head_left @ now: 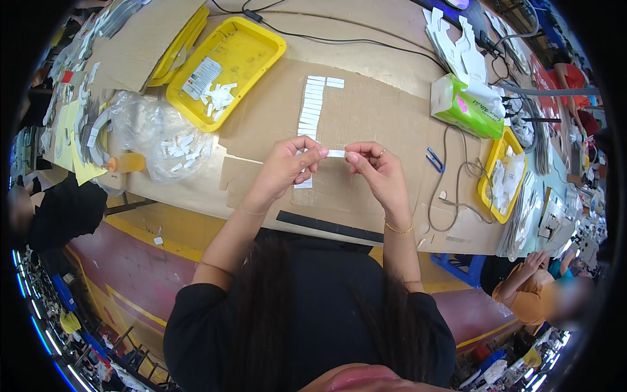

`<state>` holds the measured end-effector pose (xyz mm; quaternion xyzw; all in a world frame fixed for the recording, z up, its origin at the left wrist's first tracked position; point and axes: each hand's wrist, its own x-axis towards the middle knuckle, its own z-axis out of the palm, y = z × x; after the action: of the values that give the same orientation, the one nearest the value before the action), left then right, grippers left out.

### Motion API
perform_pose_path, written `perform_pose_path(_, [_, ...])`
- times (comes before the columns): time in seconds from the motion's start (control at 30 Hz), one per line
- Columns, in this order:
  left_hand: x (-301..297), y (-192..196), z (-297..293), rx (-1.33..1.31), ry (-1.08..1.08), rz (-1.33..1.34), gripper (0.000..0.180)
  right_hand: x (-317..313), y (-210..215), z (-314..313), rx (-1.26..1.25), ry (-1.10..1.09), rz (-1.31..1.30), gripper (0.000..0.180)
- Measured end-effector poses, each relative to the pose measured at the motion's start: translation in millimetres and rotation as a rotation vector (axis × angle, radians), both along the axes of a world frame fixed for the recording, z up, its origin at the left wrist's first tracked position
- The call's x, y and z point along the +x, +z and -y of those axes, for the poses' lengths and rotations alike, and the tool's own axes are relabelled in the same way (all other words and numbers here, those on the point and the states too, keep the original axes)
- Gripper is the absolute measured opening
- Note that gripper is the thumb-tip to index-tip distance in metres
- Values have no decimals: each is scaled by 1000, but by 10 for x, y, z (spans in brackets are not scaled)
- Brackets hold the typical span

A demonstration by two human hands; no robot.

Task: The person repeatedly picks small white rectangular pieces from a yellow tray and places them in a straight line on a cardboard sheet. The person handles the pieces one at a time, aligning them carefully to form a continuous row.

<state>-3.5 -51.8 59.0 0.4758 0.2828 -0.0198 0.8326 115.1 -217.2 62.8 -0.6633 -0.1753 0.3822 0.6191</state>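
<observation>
Between my two hands a small white label strip (336, 153) is held level above the cardboard sheet (255, 117). My left hand (290, 163) pinches its left end between thumb and fingers. At the other end, the thumb and forefinger of my right hand (375, 166) close on the strip. Under and beyond my left hand runs a column of similar white strips (311, 108), laid one below another on the cardboard. A single strip (335, 83) lies to the right of the column's top. My left hand hides part of the column.
A yellow tray (255, 75) with loose white pieces stands at the back left, beside a clear plastic bag (140, 130) of more pieces. On the right are a green tissue box (457, 108), blue snips (435, 160), a cable (431, 202) and a smaller yellow tray (486, 189).
</observation>
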Motion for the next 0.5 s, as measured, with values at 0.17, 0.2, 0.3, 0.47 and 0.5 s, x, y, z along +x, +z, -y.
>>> perform_pose_path(0.17, [22, 40, 16, 37, 6, 36, 24, 0, 2, -40, -12, 31, 38, 15])
perform_pose_path(0.2, [28, 55, 16, 56, 7, 49, 28, 0, 8, -51, -12, 27, 46, 14])
perform_pose_path(0.3, [4, 109, -16, -124, 25, -25, 42, -4, 46, -70, 71, 12, 274, 8])
perform_pose_path(0.47, [-5, 149, -33, -342, -78, -42, 45, 51, 112, -83, 125, 84, 960, 11])
perform_pose_path(0.5, [-1, 155, -31, -366, -74, -43, 41, 62, 116, -89, 154, 99, 1100, 11])
